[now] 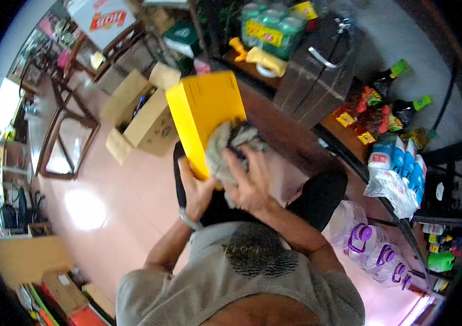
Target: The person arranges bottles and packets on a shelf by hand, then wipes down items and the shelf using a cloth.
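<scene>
A bright yellow box (203,103) is held up in front of my body, tilted, with small dark print on it. My left hand (197,190) grips its lower end, the thumb lying along the side. In my right hand (251,182) is a bunched grey cloth (224,155) with dark patches, pressed against the box's lower right face. My right fingers are spread over the cloth and bent onto it. The cloth hides part of the box's print.
An open cardboard box (152,122) stands on the floor ahead, with dark items inside. To the right, a shelf bears bottles (399,111) and blue-and-white packs (399,163). Purple-capped clear jugs (375,252) stand below. Wooden chairs (68,136) are at the left.
</scene>
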